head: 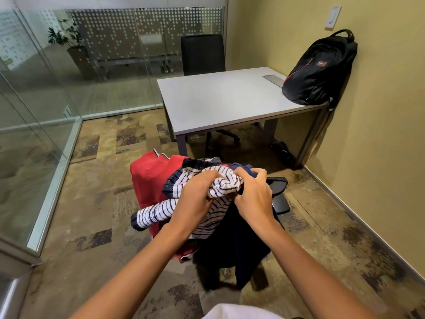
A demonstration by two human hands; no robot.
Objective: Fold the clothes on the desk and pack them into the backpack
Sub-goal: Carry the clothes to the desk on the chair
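Observation:
Both my hands grip a bundle of clothes in front of me, above the carpet. My left hand [195,199] is shut on a white shirt with dark blue stripes [151,212]. My right hand [255,194] is shut on the same bunched striped shirt together with dark navy garments [234,245] that hang down below. A red garment [149,180] hangs at the left of the bundle. The black backpack [319,67] with red trim stands on the far right corner of the grey desk [220,100], leaning against the wall.
A black office chair [202,54] stands behind the desk. A black chair armrest [279,192] shows just right of the bundle. Glass partition walls [46,88] run along the left and back. A yellow wall [379,134] borders the right.

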